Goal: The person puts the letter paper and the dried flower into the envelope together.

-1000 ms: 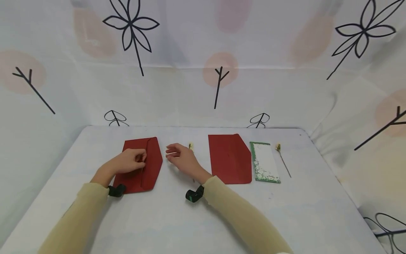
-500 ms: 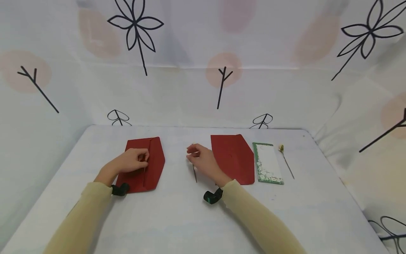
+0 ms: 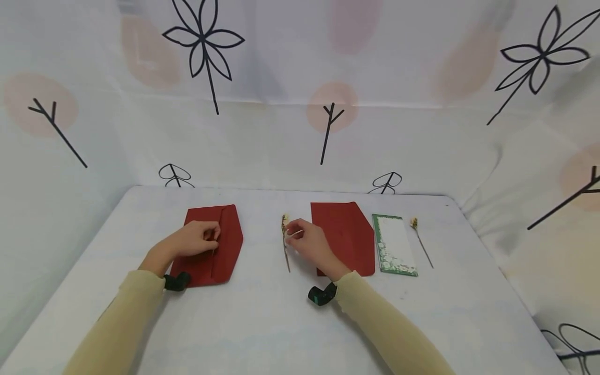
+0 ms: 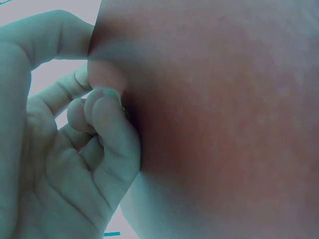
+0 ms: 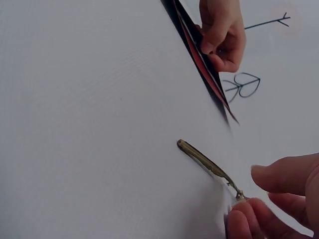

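Your left arm and right arm, both sleeved, slant inward from the near side — left hand turned toward the right, fingers bent and drawn toward the thumb in a pinch; right hand angled far and left, fingers gently curved, thumb and fingertips parted — the two hands well apart.

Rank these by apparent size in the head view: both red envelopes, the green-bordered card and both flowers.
1. Left red envelope and right red envelope: too alike to rank, each partly hidden.
2. Green-bordered card.
3. Left flower and right flower: too alike to rank.
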### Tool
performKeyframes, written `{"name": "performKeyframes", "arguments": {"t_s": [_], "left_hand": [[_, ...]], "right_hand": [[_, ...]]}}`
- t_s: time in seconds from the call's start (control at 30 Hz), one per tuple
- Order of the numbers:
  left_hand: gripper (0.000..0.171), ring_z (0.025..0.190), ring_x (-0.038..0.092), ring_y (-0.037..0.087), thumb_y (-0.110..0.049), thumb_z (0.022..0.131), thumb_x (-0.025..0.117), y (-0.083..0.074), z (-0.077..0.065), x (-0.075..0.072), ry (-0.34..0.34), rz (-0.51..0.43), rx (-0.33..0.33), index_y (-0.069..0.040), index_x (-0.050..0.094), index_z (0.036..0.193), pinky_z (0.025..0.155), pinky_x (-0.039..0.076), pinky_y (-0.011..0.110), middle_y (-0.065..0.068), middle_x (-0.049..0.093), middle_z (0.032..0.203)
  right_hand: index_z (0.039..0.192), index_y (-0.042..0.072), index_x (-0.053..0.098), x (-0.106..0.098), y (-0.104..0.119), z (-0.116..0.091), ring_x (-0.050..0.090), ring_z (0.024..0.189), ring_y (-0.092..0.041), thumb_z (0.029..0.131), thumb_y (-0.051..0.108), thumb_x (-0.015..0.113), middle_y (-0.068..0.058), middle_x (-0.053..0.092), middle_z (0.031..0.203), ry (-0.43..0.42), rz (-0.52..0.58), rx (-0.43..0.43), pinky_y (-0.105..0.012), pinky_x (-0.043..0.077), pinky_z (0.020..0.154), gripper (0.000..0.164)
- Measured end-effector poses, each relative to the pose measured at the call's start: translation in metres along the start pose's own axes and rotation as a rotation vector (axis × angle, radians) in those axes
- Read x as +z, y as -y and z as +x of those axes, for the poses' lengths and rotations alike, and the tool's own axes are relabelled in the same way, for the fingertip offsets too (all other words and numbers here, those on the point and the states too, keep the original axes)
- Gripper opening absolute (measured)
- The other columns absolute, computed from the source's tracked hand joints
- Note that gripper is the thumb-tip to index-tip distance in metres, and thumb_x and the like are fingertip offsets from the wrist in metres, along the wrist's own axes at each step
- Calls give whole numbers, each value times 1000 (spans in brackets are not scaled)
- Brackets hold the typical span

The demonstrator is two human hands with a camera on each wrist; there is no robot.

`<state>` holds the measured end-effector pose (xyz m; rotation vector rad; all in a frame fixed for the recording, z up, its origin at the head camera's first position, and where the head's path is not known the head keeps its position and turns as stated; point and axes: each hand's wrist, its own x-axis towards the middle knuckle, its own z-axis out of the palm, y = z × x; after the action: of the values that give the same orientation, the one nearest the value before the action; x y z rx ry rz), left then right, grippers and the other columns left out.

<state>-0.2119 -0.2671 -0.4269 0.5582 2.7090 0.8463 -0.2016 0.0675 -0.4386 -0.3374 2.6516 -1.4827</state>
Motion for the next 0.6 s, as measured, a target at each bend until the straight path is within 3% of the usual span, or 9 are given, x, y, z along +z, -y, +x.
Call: {"name": "performKeyframes", "arguments": {"t_s": [0.37,0.6], "left_hand": [[13,61,51,15,-12,87,67,3,2,0,18,-7,-14,-16,54,87,58,43,31,0,47,64],[13,61,52,16,-13,87,67,-1,3,-3,35,-2,-24,-15,54,87,59,44,32,0,47,64]], "right_hand": [[107,12,66,9,1,1,57,80,-14,81,21,83,5,62,87,42,-99,40,-30,48,72,33],[111,10,64,8,2,-1,58,78,-12,82,16,83,6,62,85,47,-142,14,-30,48,70,35]]}}
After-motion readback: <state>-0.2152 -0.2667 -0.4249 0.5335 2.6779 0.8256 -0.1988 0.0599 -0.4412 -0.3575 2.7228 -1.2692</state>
